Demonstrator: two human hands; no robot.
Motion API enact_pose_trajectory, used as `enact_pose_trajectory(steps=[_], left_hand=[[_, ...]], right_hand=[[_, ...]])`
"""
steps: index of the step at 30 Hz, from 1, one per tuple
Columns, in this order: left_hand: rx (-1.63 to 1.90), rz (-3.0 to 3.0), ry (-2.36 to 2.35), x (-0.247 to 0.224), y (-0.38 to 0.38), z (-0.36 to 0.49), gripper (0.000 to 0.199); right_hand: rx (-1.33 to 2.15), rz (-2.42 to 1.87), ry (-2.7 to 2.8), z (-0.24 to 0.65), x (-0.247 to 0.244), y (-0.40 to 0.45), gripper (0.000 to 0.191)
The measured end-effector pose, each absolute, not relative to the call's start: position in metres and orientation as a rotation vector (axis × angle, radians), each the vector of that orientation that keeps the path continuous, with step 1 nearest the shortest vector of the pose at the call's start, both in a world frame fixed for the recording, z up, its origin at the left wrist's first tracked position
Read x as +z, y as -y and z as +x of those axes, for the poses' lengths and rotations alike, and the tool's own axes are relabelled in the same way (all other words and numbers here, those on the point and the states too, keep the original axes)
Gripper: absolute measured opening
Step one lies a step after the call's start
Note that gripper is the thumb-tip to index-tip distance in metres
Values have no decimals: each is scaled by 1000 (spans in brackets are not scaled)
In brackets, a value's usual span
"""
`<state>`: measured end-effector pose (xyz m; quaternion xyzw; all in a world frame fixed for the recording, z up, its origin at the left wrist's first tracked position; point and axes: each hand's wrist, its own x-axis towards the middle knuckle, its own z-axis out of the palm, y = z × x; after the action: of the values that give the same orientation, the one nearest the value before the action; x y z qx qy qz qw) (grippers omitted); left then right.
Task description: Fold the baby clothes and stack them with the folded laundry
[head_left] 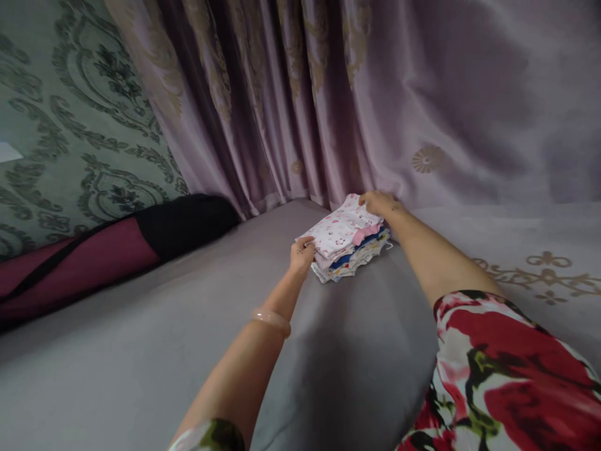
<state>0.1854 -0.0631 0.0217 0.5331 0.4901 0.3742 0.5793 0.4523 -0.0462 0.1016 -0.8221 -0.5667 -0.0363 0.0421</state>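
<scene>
A stack of folded clothes (354,262) lies on the grey bed sheet, close to the curtain. The top piece is a folded white garment (339,230) with a small pink and dark print and a pink trim on its right side. Below it show blue, white and multicoloured layers. My left hand (302,254) grips this top garment at its near left edge, thumb over the cloth. At its far right corner, my right hand (379,203) is closed on the same garment, with bent fingers. The undersides of both hands' fingers are partly hidden.
A grey sheet (154,363) covers the bed. Purple curtains (323,113) with gold patterns hang behind the stack and down the right side. Along the green patterned wall (117,125) lies a long maroon and black bag (117,247).
</scene>
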Motion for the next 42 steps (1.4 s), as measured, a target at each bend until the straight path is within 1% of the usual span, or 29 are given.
enact_pose_trajectory(steps=[2, 4, 7, 10, 12, 14, 16, 18, 20, 23, 26, 30, 33, 35, 38, 40, 42], left_hand=[[840, 1275, -1134, 13, 66, 180, 34], [824, 1287, -1095, 8, 71, 176, 41], [825, 1294, -1058, 7, 80, 173, 53], [813, 1296, -1037, 6, 90, 173, 56], [796, 1306, -996, 4, 96, 168, 58], [767, 1340, -960, -2, 101, 155, 62], [732, 1407, -960, -10, 105, 133, 65], [713, 1502, -988, -19, 108, 102, 63], [726, 1558, -1032, -26, 111, 66, 55], [751, 1623, -1160, -31, 115, 6, 55], [725, 1695, -1374, -35, 120, -60, 59], [643, 1944, -1756, -43, 135, -154, 56], [461, 2106, -2103, -46, 154, -207, 55], [278, 2076, -2277, -47, 167, -223, 59], [132, 2079, -2327, -45, 183, -223, 58], [92, 2065, -2358, -43, 189, -214, 57], [103, 2041, -2369, -41, 190, -208, 57]], right_hand=[[-135, -2625, 1777, 453, 88, 52, 43], [-159, -2708, 1788, 452, 77, 55, 45], [-185, -2723, 1756, 445, 68, 56, 44], [-232, -2670, 1700, 434, 61, 53, 43], [-144, -2627, 1610, 430, 55, 53, 47], [39, -2604, 1537, 430, 48, 55, 55], [195, -2602, 1513, 433, 45, 59, 59], [182, -2583, 1494, 433, 44, 64, 60], [57, -2527, 1511, 425, 45, 69, 59], [-60, -2380, 1706, 404, 45, 78, 54], [31, -2317, 1844, 388, 43, 89, 54], [129, -2321, 1891, 389, 43, 101, 59], [158, -2345, 1899, 391, 48, 105, 59], [76, -2347, 1906, 384, 53, 108, 57], [-206, -2254, 1908, 356, 62, 110, 53], [-351, -2076, 1905, 327, 65, 108, 52], [-375, -1858, 1932, 291, 62, 104, 52]])
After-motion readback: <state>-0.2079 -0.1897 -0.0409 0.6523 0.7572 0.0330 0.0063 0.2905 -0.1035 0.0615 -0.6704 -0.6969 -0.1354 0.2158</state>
